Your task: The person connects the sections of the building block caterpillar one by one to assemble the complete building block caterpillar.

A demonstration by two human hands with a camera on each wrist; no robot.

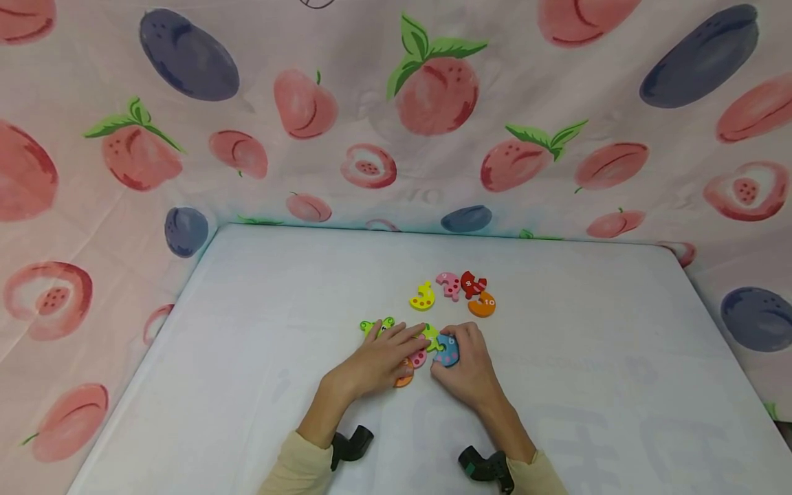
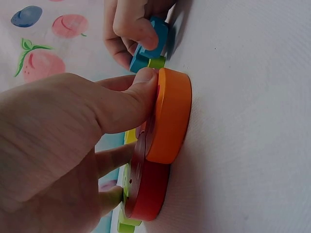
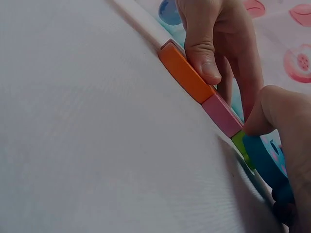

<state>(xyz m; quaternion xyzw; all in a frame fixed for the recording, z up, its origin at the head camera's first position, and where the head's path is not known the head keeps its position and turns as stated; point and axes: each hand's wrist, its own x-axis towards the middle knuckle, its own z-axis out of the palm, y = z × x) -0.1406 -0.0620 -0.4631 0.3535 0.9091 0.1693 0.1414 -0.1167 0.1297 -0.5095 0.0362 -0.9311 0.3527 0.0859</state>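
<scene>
On the white table (image 1: 260,357) lies a short chain of joined wooden puzzle pieces. My left hand (image 1: 396,347) lies flat over it, fingers straight. Its thumb (image 2: 141,92) presses the orange piece (image 2: 170,116), which sits next to a red piece (image 2: 150,189). A green piece (image 1: 374,325) pokes out beyond the fingers. My right hand (image 1: 465,354) pinches the blue piece (image 1: 448,350) at the chain's right end, against a small green piece (image 3: 240,145). The right wrist view shows the orange piece (image 3: 187,73), a pink piece (image 3: 222,115) and the blue piece (image 3: 265,162) in a row.
Beyond the hands lie loose pieces: a yellow piece (image 1: 423,297), a pink piece (image 1: 448,284), a red piece (image 1: 473,283) and an orange piece (image 1: 482,304). A fruit-printed cloth (image 1: 433,96) hangs behind and at both sides of the table.
</scene>
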